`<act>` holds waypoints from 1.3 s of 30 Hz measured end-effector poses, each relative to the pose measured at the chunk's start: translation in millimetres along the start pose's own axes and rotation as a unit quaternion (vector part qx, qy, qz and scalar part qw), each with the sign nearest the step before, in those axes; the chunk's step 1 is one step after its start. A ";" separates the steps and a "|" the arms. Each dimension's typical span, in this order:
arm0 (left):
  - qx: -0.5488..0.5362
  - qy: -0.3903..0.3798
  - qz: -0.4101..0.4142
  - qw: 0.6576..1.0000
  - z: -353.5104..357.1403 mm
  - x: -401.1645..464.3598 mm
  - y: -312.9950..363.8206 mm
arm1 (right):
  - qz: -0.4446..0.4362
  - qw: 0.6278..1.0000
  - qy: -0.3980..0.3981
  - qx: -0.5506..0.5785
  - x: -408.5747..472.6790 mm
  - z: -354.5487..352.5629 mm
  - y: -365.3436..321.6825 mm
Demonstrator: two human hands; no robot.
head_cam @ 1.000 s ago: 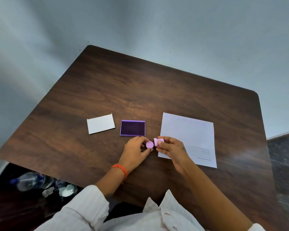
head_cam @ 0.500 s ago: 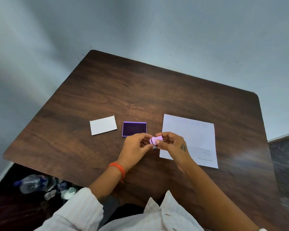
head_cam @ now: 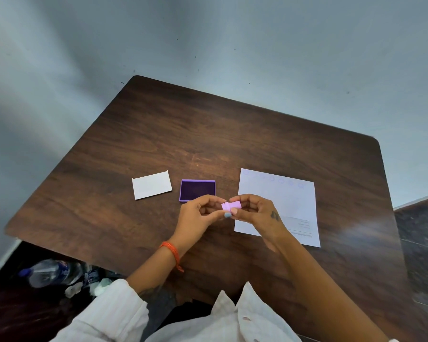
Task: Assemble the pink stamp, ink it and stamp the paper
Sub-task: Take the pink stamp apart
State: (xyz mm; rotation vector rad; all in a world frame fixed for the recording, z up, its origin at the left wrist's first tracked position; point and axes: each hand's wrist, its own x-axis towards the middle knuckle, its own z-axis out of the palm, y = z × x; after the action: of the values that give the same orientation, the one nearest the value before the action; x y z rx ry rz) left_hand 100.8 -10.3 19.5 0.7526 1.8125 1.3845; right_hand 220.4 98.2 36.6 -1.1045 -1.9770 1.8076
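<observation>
The small pink stamp (head_cam: 231, 205) is held just above the table between both hands, its two pieces pressed together end to end. My left hand (head_cam: 200, 215) pinches its left end and my right hand (head_cam: 255, 211) grips its right end. Behind my left hand lies the open purple ink pad (head_cam: 197, 190) with its dark inked surface up. The white paper (head_cam: 286, 201) lies to the right, partly under my right hand, with a row of faint round stamp marks along its far edge.
A white ink pad lid (head_cam: 151, 185) lies left of the pad on the dark wooden table (head_cam: 208, 134). A plastic bottle (head_cam: 48, 272) and litter lie on the floor past the table's near left edge. A grey wall stands behind the table.
One second ago the two pink pieces were apart, one in each hand. They have come together into one stamp, and both hands have lifted slightly.
</observation>
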 end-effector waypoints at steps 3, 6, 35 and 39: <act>-0.028 0.003 -0.014 1.000 -0.2 -1.1 2.6 | 0.002 1.000 -0.010 0.011 -1.6 -1.5 -0.3; -0.021 0.008 -0.013 1.000 0.7 -1.7 3.2 | 0.013 1.000 -0.013 0.018 -2.1 -2.7 -0.8; -0.007 0.002 -0.006 1.000 0.2 0.5 2.0 | 0.058 0.995 -0.008 0.083 0.7 -1.3 2.4; 0.006 0.003 0.002 1.000 2.0 -0.8 -0.6 | 0.074 0.994 -0.010 0.075 1.2 0.8 5.5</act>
State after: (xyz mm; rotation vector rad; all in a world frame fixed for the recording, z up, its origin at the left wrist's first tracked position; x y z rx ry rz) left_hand 102.9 -10.0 18.8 0.7593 1.8271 1.3795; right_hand 221.0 98.1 31.0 -1.2170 -1.7778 2.0125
